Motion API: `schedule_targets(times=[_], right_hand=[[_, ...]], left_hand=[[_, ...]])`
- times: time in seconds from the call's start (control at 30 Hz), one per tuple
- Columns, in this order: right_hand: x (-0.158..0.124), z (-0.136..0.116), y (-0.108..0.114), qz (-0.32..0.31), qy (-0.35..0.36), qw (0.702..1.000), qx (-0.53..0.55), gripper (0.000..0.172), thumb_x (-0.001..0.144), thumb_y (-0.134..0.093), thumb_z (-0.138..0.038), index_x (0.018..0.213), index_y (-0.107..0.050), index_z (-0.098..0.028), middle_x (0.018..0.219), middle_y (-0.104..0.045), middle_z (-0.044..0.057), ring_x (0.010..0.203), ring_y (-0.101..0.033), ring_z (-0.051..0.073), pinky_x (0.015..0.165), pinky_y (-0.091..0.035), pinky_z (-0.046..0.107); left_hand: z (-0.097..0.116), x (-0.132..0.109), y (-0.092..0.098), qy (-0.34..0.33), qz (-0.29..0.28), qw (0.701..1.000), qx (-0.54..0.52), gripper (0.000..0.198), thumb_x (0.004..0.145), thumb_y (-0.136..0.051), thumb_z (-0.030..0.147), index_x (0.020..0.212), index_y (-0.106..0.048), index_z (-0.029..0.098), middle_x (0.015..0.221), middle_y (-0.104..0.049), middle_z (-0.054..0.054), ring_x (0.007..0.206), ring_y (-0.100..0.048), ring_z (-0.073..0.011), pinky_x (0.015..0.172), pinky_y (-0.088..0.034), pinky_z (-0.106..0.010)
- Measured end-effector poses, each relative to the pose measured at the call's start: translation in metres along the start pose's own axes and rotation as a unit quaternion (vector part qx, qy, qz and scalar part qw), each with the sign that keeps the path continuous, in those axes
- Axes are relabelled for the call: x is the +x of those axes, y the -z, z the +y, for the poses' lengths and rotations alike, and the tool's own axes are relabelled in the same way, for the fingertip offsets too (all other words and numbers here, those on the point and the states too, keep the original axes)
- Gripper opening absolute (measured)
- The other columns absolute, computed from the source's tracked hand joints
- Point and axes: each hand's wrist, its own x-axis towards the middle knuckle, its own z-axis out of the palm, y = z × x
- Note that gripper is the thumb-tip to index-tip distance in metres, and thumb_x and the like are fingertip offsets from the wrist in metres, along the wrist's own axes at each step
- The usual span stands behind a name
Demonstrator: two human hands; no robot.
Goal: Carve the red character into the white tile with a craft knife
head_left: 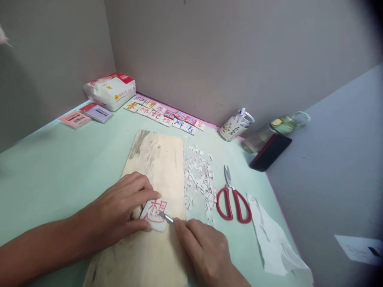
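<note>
A small white square block [164,226] with a red outlined character on its face lies on a wooden board [161,159]. My left hand [124,207] grips it from the left, thumb at the lower edge and forefinger at the upper one. A carving knife [168,217] with a slim metal shaft is in my closed right hand [205,247]. Its tip touches the block's face near the middle of the character. Most of the knife's handle is hidden by my fingers. White shavings [203,175] are scattered just right of the board.
Red-handled scissors [229,195] and a crumpled tissue [272,243] lie to the right. Along the back are a tissue pack [112,89], rows of character tiles [163,113], a pen can [236,125], a bottle [260,137] and a phone [271,152]. Two small packets [97,113] [74,119] lie back left.
</note>
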Motion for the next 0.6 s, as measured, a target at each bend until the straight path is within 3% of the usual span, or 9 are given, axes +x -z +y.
schedule_targets(times=[0.23, 0.43, 0.6], right_hand=[[-0.008, -0.012, 0.001, -0.025, -0.011, 0.998, -0.050, 0.038, 0.103, -0.033, -0.003, 0.121, -0.067, -0.006, 0.070, -0.066, 0.006, 0.050, -0.060, 0.014, 0.045, -0.042, 0.024], [-0.017, -0.021, -0.003, -0.073, -0.052, 0.994, -0.061, 0.031, 0.105, -0.049, -0.017, 0.131, -0.066, -0.014, 0.068, -0.063, 0.004, 0.051, -0.057, 0.014, 0.044, -0.041, 0.022], [-0.010, -0.013, 0.002, -0.064, -0.053, 0.997, -0.004, 0.037, 0.109, -0.031, -0.015, 0.131, -0.061, -0.013, 0.073, -0.064, 0.005, 0.048, -0.054, 0.014, 0.042, -0.040, 0.024]], left_hand=[[0.001, 0.000, 0.001, 0.020, -0.015, 1.000, -0.014, 0.032, 0.102, -0.063, 0.044, 0.126, -0.061, 0.023, 0.108, -0.057, -0.005, 0.102, -0.054, -0.0247, 0.089, -0.047, -0.035], [0.000, -0.003, -0.002, 0.052, -0.016, 0.998, -0.021, 0.036, 0.100, -0.061, 0.053, 0.120, -0.062, 0.023, 0.109, -0.055, -0.005, 0.103, -0.052, -0.0261, 0.087, -0.047, -0.037], [0.001, -0.004, -0.002, 0.055, -0.019, 0.998, -0.028, 0.033, 0.102, -0.060, 0.050, 0.123, -0.060, 0.024, 0.111, -0.054, -0.005, 0.105, -0.051, -0.0259, 0.090, -0.046, -0.037]])
